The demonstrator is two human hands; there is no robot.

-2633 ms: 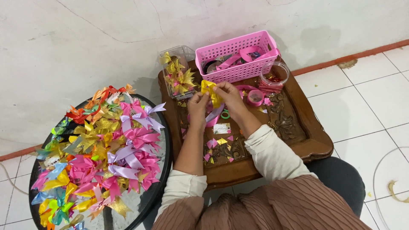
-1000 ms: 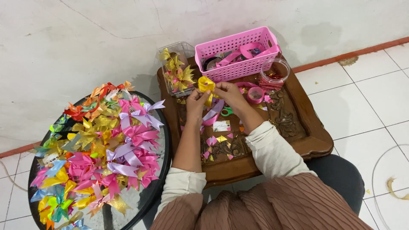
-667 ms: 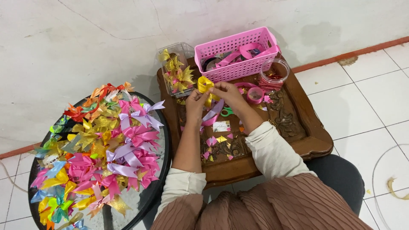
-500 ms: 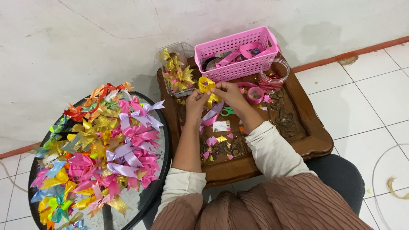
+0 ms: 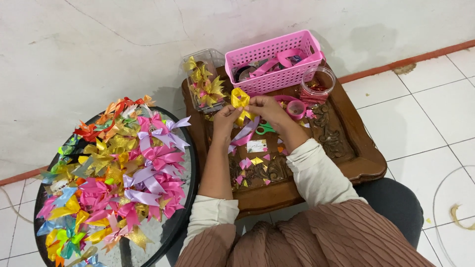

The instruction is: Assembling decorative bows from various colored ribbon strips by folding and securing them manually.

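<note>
From the head camera, little has changed over the last half second: the yellow bow sits at about the same height above the wooden table, and both hands remain pressed together under it. Against the oldest picture, the hands have lifted slightly and the bow's loops stand out more plainly above the fingertips.

The left hand rises from a bare forearm with the sleeve pushed back to the elbow; its fingers are curled shut, pinching the bow's lower left side. The right hand comes in from the right, wrist bent, fingers closed on the bow's centre and right side. The two hands touch each other at the fingertips.

The bow is held in the air over the back of the table, just in front of the pink basket and beside a clear box of gold bows. Pink ribbon hangs below the hands, near green scissors. A round tray of bows lies well to the left.
</note>
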